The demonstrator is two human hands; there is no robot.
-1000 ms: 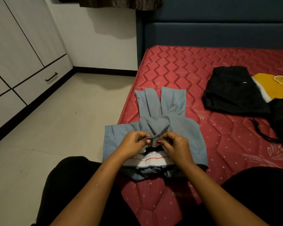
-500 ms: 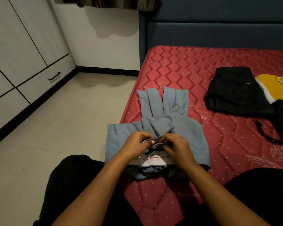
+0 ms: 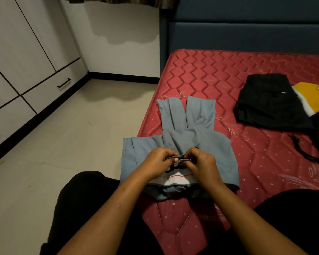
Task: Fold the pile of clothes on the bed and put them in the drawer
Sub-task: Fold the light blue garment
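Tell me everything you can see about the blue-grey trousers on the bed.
The blue-grey trousers look like smooth woven cloth. They lie spread near the edge of the red mattress, waist toward the person, two leg ends pointing away. The waist is open, showing white lining with a red line. The left hand and right hand pinch the waistband's middle.

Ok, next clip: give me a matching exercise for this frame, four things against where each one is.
Things:
1. blue-grey trousers
2. black garment
3. yellow garment
4. black drawer handle

Places:
A. farthest right on the red mattress, cut off by the edge of the view
B. pinched at the waistband by the left hand and the right hand
C. on the white cabinet across the floor
D. flat on the mattress, between the other two garments

Pairs: 1-B, 2-D, 3-A, 4-C
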